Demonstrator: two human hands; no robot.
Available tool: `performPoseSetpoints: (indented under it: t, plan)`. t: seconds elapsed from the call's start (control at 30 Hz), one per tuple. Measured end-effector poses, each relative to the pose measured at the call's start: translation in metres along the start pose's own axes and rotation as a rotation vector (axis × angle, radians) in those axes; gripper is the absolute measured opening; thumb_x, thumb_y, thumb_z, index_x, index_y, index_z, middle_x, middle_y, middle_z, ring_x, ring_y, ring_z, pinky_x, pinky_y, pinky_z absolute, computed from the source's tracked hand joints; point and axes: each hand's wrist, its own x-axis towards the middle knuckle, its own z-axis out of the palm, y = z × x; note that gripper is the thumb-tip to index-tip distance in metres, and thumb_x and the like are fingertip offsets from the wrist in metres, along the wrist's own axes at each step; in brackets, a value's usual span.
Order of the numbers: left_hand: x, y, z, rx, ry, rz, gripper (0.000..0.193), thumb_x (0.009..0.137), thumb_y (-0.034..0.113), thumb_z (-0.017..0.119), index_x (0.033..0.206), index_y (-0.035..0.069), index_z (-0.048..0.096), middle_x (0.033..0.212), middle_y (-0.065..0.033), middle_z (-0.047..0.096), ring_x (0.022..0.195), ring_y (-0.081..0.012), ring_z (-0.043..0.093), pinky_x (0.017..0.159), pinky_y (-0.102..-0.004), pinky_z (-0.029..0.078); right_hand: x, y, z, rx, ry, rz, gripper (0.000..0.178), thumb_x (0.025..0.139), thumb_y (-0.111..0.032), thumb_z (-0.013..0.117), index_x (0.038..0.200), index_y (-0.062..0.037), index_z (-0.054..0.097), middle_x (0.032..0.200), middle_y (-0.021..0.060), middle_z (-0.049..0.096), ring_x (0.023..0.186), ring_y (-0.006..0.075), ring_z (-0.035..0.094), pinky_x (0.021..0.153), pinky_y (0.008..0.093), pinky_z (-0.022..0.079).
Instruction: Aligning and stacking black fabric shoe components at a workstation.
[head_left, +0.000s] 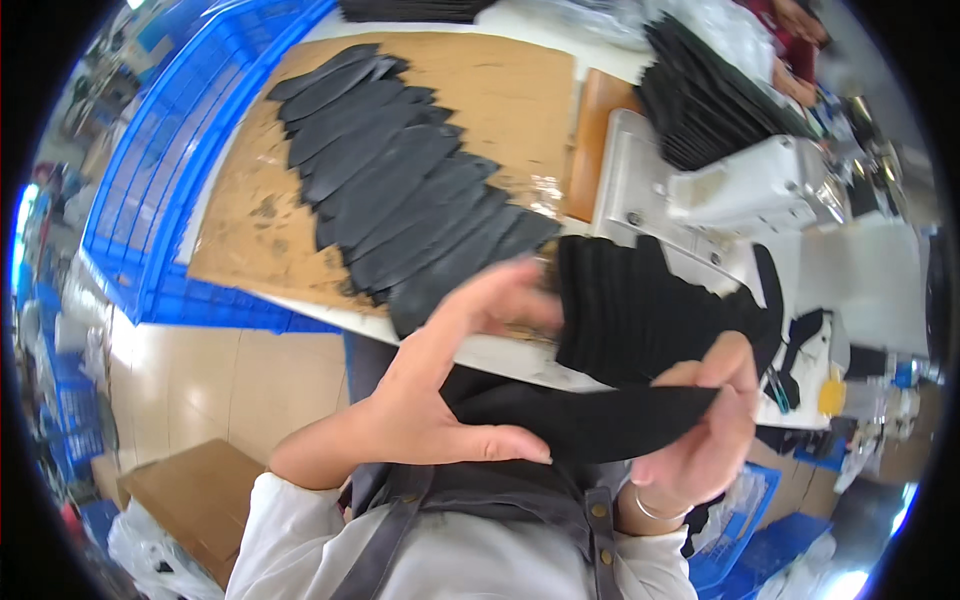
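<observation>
A dark leaf-shaped fabric piece (610,422) stretches in front of my body, just off the near edge of the table. My right hand (712,425) pinches its pointed right end between thumb and fingers. At the other end my left hand (440,370) is open, thumb stretched out and fingers apart, somewhat blurred; whether its palm touches the piece I cannot tell. Just beyond both hands lies a stack of black fabric pieces (640,310). Farther left, overlapping dark grey pieces (400,190) run in a fanned row across a brown cardboard sheet (510,85).
A white sewing machine (750,185) stands to the right, with another black stack (700,95) behind it. Teal-handled snips (778,390) lie near the right table edge. A blue crate (150,190) flanks the table's left side; a cardboard box (195,495) sits on the floor. Someone's hand (795,82) shows far right.
</observation>
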Motion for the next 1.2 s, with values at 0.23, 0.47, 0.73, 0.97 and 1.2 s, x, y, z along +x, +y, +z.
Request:
performPoseSetpoints:
  t: [0.23,0.47,0.73,0.97,1.2]
  plan:
    - [0.046,0.004,0.047,0.124,-0.296,-0.184,0.016,0.085,0.012,0.069,0.085,0.000,0.059,0.069,-0.0053,0.057,0.058,-0.0096,0.048,0.054,-0.0252,0.040,-0.023,-0.012,-0.065,-0.219,0.169,-0.229,0.038,0.085,-0.031,0.068,0.092,-0.0035,0.043,0.090,0.0195,0.062,0.075,0.0175,0.059,0.068,0.0263,0.049]
    - [0.108,-0.006,0.089,0.368,-0.541,-0.021,0.022,0.082,0.015,0.073,0.084,0.000,0.057,0.066,-0.0005,0.052,0.056,-0.0025,0.040,0.048,-0.0232,0.033,-0.021,-0.062,-0.088,-0.988,0.238,-0.128,0.034,0.075,0.003,0.074,0.106,0.0007,0.061,0.086,0.0034,0.065,0.078,0.0052,0.058,0.070,0.0188,0.045]
    - [0.133,-0.021,0.114,0.599,-0.737,-0.182,0.041,0.075,0.031,0.080,0.075,-0.001,0.055,0.055,-0.0063,0.043,0.050,-0.0113,0.034,0.047,-0.0286,0.031,-0.021,-0.079,-0.120,-1.081,0.118,0.016,0.033,0.074,-0.002,0.075,0.105,0.0001,0.064,0.092,0.0091,0.068,0.082,0.0119,0.064,0.074,0.0246,0.049]
    - [0.118,-0.009,0.110,0.537,-0.852,-0.200,0.034,0.077,0.026,0.078,0.080,-0.001,0.057,0.056,-0.0093,0.048,0.048,-0.0121,0.040,0.047,-0.0278,0.035,-0.035,-0.074,-0.121,-1.187,-0.049,-0.108,0.037,0.073,-0.003,0.074,0.108,0.0005,0.062,0.102,0.0123,0.067,0.093,0.0235,0.066,0.082,0.0301,0.051]
    - [0.128,-0.017,0.111,0.538,-0.666,-0.364,0.032,0.083,0.022,0.072,0.076,-0.002,0.053,0.056,-0.0034,0.045,0.052,-0.0064,0.038,0.046,-0.0258,0.033,-0.002,-0.086,-0.118,-1.168,0.046,0.106,0.039,0.073,-0.002,0.074,0.110,-0.0021,0.061,0.095,0.0099,0.067,0.086,0.0177,0.065,0.077,0.0276,0.050]
